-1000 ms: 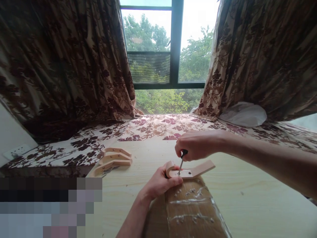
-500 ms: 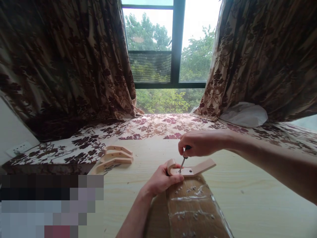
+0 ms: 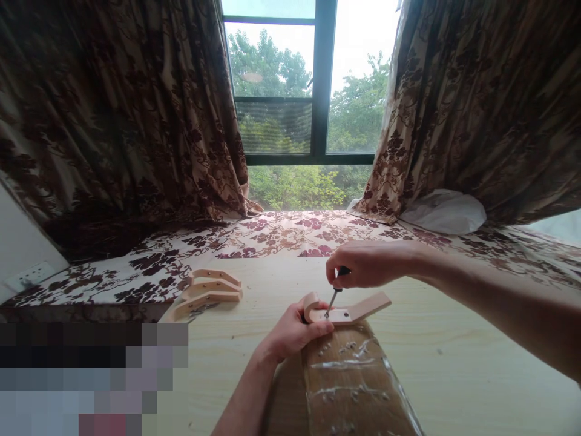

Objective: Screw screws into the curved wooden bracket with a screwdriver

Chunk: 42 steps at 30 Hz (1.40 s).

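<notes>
My right hand [image 3: 351,264] is closed around the dark handle of a screwdriver [image 3: 334,298]. The shaft slants down, and its tip meets a screw in a pale wooden hook [image 3: 338,316] with one curled end and one straight, raised arm. A second dark screw head or hole shows beside it. My left hand [image 3: 302,330] grips the hook by its curled end, thumb along the near edge. Beneath the hook is a brown, tape-wrapped box [image 3: 349,375] with several small screws lying on top.
Several similar wooden hooks [image 3: 213,286] lie at the left of the pale wooden tabletop [image 3: 454,339], with loose screws [image 3: 200,310] beside them. Behind stand a flower-patterned ledge [image 3: 290,233], curtains [image 3: 181,121] and a window [image 3: 320,79]. A white plastic bag [image 3: 445,211] rests on the ledge.
The whole view has shifted slightly. Both hands keep their hold, and the screwdriver tip stays at the same screw.
</notes>
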Each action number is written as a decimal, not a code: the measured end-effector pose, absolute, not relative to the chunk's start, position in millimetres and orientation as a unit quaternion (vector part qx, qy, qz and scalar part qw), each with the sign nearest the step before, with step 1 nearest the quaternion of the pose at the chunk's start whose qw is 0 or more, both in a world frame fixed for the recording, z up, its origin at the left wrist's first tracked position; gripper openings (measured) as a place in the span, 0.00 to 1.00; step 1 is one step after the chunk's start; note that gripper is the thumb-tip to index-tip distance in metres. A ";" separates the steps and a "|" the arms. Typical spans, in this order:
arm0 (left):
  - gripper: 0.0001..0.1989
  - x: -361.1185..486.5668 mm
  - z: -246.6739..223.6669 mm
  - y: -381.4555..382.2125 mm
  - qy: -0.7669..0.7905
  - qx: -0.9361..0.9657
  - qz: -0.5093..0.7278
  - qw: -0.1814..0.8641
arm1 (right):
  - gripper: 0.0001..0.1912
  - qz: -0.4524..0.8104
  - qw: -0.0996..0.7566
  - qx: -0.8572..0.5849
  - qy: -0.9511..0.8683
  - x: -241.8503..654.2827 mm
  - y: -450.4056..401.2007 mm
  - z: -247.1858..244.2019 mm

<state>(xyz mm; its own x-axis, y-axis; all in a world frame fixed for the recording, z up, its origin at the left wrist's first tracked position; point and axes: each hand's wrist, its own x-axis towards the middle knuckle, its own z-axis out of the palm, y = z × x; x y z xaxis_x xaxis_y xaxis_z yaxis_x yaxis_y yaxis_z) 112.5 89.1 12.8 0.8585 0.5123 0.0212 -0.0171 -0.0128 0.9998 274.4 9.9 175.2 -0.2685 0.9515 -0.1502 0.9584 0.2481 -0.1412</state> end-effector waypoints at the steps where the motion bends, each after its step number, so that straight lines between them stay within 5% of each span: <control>1: 0.27 112.5 12.9 89.1 0.180 0.684 0.196 0.679 | 0.11 -0.100 0.018 0.607 0.788 272.9 10.1 175.5; 11: 0.26 113.3 14.0 88.4 0.175 0.682 0.194 0.683 | 0.11 -0.132 -0.017 0.579 0.805 275.0 12.0 180.1; 42: 0.24 112.6 17.9 86.6 0.167 0.670 0.187 0.698 | 0.11 0.031 -0.035 0.561 0.826 262.8 12.6 172.7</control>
<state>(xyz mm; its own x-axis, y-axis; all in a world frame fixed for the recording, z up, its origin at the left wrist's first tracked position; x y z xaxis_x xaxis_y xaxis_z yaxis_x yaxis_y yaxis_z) 112.6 86.6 17.9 0.8743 0.4851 0.0178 -0.0374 0.0309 0.9988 262.8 12.6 172.7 -0.3678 0.9254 0.0917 0.9296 0.3683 0.0114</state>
